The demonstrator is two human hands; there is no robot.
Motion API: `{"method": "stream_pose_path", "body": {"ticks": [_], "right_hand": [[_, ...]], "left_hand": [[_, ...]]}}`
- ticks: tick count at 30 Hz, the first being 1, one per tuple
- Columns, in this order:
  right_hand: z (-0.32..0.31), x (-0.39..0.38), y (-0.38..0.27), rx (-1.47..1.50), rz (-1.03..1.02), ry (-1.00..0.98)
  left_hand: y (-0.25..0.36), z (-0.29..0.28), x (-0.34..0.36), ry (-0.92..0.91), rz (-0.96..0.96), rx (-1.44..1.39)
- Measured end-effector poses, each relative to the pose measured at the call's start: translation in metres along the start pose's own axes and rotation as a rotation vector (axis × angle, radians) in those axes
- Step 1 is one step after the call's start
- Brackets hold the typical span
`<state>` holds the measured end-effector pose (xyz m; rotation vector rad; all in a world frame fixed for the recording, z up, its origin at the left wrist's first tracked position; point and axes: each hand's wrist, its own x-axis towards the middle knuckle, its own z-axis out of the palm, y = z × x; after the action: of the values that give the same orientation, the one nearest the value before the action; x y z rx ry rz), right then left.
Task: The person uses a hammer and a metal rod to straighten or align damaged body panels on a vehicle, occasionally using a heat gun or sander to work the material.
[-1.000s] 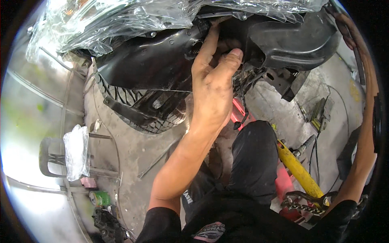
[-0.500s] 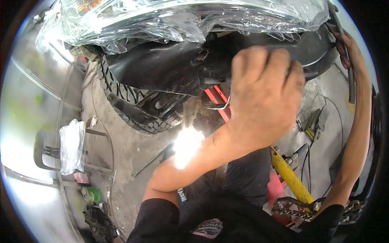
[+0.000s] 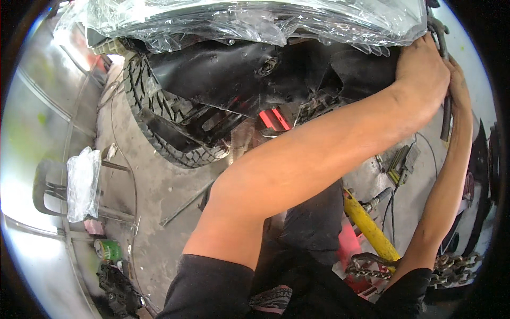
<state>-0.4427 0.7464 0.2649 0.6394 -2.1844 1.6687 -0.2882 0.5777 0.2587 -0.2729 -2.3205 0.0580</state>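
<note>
Liner (image 3: 212, 80), tire (image 3: 183, 155) blk L (strip (image 3: 445, 121) R)

White glare washes out the wall panels (image 3: 40, 130) at frame left as we see reflections glint off clear plastic (image 3: 239, 24) along the top; fisheye distortion bends lines toward black corners.

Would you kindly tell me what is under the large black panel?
A tyre and a red part show beneath the black panel. The panel hides some of the tyre; the left forearm partly blocks the right side.
</note>
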Motion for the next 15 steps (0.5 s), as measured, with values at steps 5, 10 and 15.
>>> {"method": "stream_pose_path", "body": {"ticks": [5, 10, 15], "right_hand": [[0.020, -0.033, -0.023, -0.072, 0.020, -0.005], [0.014, -0.038, -0.019, 0.029, 0.025, -0.023], [0.026, -0.060, -0.049, -0.073, 0.011, 0.038]], "left_hand": [[-0.005, 0.024, -0.010, 0.228, -0.090, -0.134], [-0.009, 0.015, -0.025, 0.355, -0.007, -0.183], [-0.010, 0.020, -0.042, 0.278, 0.050, 0.045]]}}
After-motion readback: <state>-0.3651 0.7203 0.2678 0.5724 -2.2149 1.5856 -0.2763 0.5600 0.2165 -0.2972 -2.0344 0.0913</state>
